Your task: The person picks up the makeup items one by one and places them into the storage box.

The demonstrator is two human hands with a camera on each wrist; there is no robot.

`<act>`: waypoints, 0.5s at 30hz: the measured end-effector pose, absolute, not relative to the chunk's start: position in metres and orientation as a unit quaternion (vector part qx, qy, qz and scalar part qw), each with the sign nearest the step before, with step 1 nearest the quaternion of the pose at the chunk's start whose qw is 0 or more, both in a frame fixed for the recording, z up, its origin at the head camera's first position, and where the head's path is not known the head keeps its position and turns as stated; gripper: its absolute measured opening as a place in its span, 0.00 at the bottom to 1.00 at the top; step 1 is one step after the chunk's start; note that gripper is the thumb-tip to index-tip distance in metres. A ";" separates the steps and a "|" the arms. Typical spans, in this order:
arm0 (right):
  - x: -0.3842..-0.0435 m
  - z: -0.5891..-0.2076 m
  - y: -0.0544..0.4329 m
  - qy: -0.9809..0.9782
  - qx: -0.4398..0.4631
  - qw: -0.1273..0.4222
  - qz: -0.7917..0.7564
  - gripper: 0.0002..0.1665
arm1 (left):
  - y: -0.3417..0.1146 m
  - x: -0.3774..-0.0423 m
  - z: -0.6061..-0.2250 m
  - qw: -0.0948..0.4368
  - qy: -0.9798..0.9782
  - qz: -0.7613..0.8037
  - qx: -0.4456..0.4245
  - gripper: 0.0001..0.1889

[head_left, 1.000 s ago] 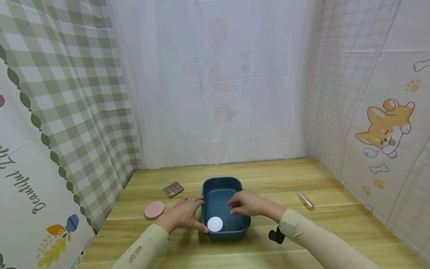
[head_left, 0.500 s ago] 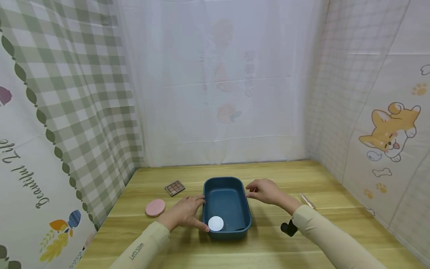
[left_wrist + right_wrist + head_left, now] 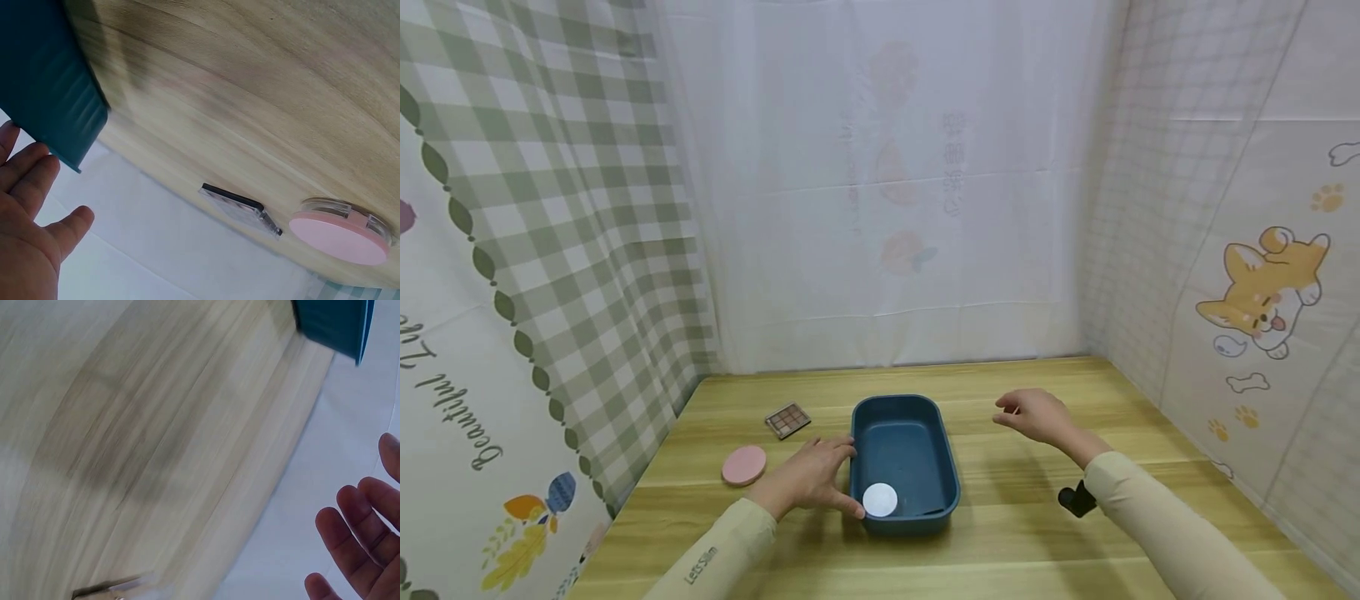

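A dark blue rectangular bin (image 3: 904,467) stands mid-table. In its front left corner lies a white round disc (image 3: 880,500), and a thin dark item (image 3: 932,512) is near the front wall. My left hand (image 3: 812,477) rests against the bin's left side, with fingertips at the rim and the thumb by the front corner; its fingers look fairly straight in the left wrist view. Away to the right of the bin, my right hand (image 3: 1037,417) hovers over the table with loosely bent fingers and holds nothing. In the right wrist view its fingers (image 3: 356,531) are spread apart from everything.
On the left lie a pink round compact (image 3: 744,466) and an eyeshadow palette (image 3: 787,420). A small tube-like item (image 3: 119,589) with a clear end shows partly in the right wrist view; my right arm covers it in the head view. Curtains border the wooden table (image 3: 985,550).
My right hand has come out from over the bin and travelled right, over the bare table. The left hand stays at the bin's left side.
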State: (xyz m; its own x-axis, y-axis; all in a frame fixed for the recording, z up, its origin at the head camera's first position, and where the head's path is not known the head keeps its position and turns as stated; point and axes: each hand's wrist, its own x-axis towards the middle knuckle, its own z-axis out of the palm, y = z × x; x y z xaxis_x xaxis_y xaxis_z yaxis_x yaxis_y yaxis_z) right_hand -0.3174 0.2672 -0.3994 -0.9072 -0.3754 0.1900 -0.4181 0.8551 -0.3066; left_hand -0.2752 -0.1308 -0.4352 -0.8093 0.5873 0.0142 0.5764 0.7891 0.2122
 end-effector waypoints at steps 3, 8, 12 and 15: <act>-0.318 -0.400 0.280 -0.966 0.186 0.057 0.171 0.21 | -0.131 -0.274 -0.437 0.020 0.944 0.107 0.312 0.49; -0.318 -0.401 0.301 -0.973 0.161 0.059 0.158 0.21 | -0.131 -0.273 -0.439 0.012 0.941 0.113 0.320 0.48; -0.318 -0.403 0.317 -0.975 0.152 0.058 0.153 0.22 | -0.131 -0.273 -0.438 0.007 0.941 0.108 0.320 0.48; -0.319 -0.405 0.327 -0.975 0.149 0.052 0.156 0.23 | -0.131 -0.275 -0.438 0.008 0.941 0.107 0.322 0.48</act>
